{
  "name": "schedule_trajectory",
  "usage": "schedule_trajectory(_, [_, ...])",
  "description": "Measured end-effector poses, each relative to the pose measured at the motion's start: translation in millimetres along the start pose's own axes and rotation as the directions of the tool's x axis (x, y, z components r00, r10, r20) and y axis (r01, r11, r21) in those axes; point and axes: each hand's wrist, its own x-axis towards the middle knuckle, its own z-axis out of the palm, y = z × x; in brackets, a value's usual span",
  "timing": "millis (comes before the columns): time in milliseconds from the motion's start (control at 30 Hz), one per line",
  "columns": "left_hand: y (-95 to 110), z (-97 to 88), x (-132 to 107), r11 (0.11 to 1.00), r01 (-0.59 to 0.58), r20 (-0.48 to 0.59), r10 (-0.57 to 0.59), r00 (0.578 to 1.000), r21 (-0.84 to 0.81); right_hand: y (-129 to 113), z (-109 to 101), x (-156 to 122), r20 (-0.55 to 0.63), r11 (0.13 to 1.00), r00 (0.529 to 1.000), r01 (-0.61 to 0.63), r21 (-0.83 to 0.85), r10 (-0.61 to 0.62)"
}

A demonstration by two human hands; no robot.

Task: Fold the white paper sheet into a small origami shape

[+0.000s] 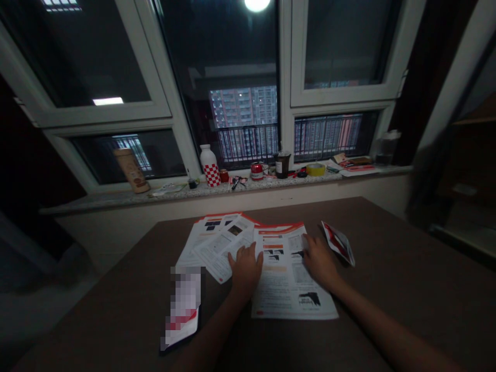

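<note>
Several printed leaflets with red and orange headers lie fanned out on a dark brown table (387, 289). My left hand (245, 267) rests flat on the left edge of the front leaflet (289, 289), fingers stretched out. On the right part of that same sheet lies my right hand (318, 261), flat with its fingers extended. More leaflets (217, 238) spread out to the left under the front one. A small red and white packet (338, 242) sits just right of my right hand.
A dark folder with a white and red sheet (182, 312) lies at the front left of the table. The stone windowsill (163, 195) behind holds a brown canister (132, 170), a red-checked white bottle (210, 165), a dark cup (282, 164), yellow tape (315, 169) and small clutter.
</note>
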Motion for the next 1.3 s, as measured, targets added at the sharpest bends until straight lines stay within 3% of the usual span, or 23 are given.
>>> schedule_trajectory(167, [1,-2.9,-2,0.997,0.021,-0.042,-0.018,0.999,0.076,-7,-4,-3,0.025,0.999,1.000,0.010,-0.040,-0.009])
schedule_trajectory(367, [-1,-4.8,-1,0.966,0.119,-0.078,-0.104,0.992,0.228,-7,-6,-3,-0.028,0.995,1.000,0.003,-0.104,-0.006])
schedule_trajectory(767, [-10,9.1,8,0.990,0.128,-0.005,-0.128,0.992,0.052,-5,-2,-1,-0.021,0.997,1.000,0.010,-0.073,-0.011])
schedule_trajectory(867, [-13,4.3,11,0.991,0.100,-0.067,-0.094,0.993,0.091,-2,-2,0,-0.006,0.999,1.000,0.006,-0.045,-0.007])
schedule_trajectory(1000, [-21,-12.8,15,0.958,0.101,-0.244,-0.034,0.969,0.267,0,-1,2,0.024,0.998,1.000,0.001,-0.060,0.000])
schedule_trajectory(1067, [-25,-19.4,16,0.935,0.123,-0.262,-0.033,0.965,0.333,0,1,2,0.024,0.996,1.000,0.009,-0.092,-0.007])
schedule_trajectory(1167, [-27,-20.0,15,0.930,0.089,-0.223,-0.008,0.975,0.356,-1,3,1,0.015,0.990,1.000,0.029,-0.136,-0.027])
schedule_trajectory(1300, [-17,-8.8,10,0.969,-0.079,-0.038,0.091,0.995,0.235,-3,1,-1,-0.004,0.983,1.000,0.021,-0.185,-0.022])
